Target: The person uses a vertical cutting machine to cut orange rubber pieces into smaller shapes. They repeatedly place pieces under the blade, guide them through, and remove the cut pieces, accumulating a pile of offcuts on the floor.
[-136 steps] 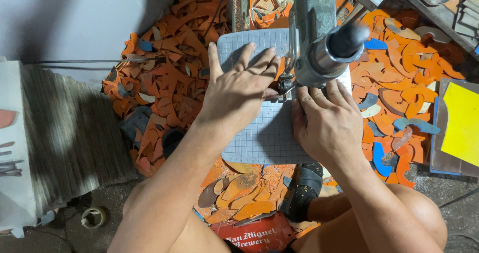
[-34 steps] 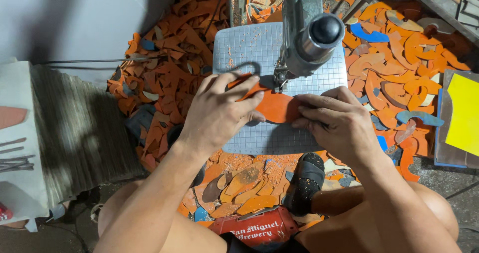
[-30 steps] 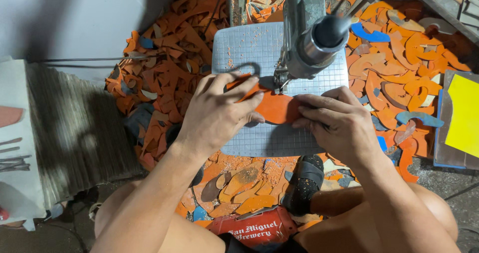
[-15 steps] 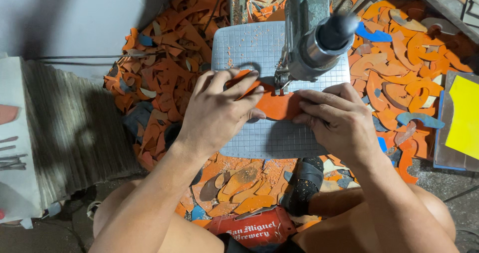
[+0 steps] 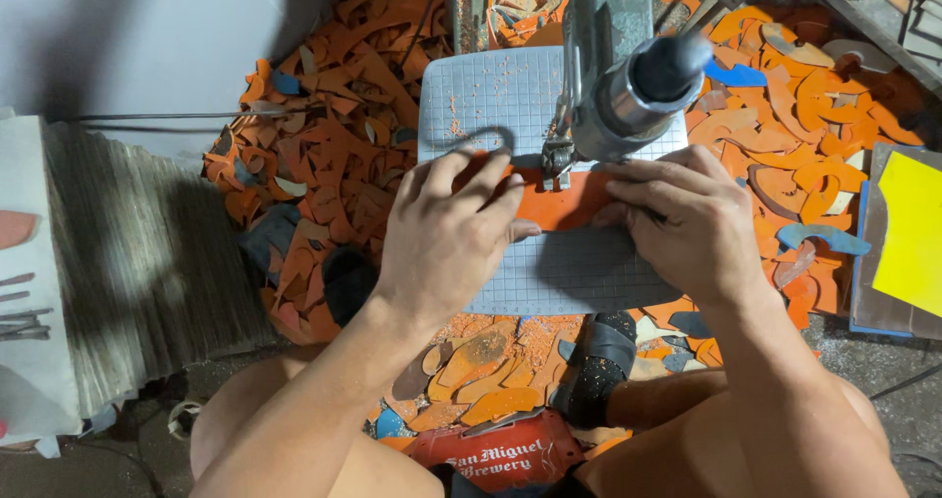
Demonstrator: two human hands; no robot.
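**Both hands pin an orange piece under the saw head**

The left hand (image 5: 446, 238) lies flat on the orange piece (image 5: 564, 202), fingers spread and pressing down, not closed around anything. The right hand (image 5: 687, 218) presses the piece's right end with fingers close together, its grip also flat rather than pinching. The piece sits on the gridded grey desk (image 5: 500, 91), about mid-plate, just near of the metal saw head (image 5: 628, 91) that overhangs it. Bare plate shows on the far left and along the near edge below the hands; the right edge is mostly hidden by the right hand. Orange scraps (image 5: 334, 164) crowd the floor right up to the plate's left, right and near edges. A yellow sheet (image 5: 913, 233) lies far right, a black sandal (image 5: 601, 366) just beyond the near edge.
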